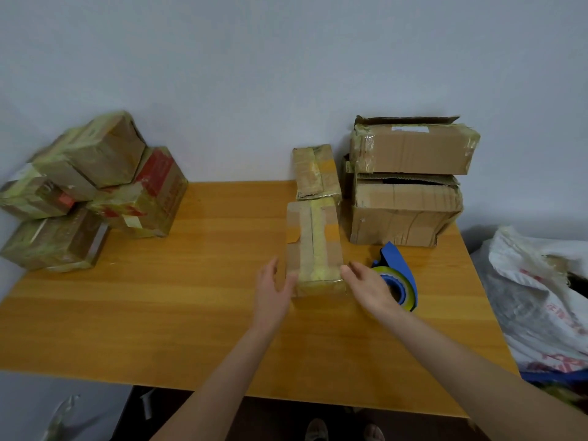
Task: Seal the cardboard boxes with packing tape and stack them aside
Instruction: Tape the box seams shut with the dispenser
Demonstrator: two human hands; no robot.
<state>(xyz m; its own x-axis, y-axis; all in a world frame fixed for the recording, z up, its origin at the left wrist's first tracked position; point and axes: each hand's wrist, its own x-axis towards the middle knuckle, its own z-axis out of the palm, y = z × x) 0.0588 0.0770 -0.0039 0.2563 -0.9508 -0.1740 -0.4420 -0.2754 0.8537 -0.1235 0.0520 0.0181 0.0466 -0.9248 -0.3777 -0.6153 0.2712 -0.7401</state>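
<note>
My two forearms reach up from the bottom of the frame, and both hands are released: fingers straight and relaxed, gripping nothing. The left hand (273, 289) and right hand (370, 289) flank the near end of the cardboard box (313, 243), one at each lower corner. Blur keeps me from telling whether the fingertips touch it. The box lies flat mid-frame on the table (191, 313), its long axis running up the frame toward the wall, with a tape strip along its top. Its far end meets a smaller box (316, 171). The tape dispenser (397, 265) sits just right of it, partly behind my right hand. A broad stretch of tabletop lies between the box and the taped stack (89, 192) at the left edge — two larger boxes (407, 186) stand at upper right.
</note>
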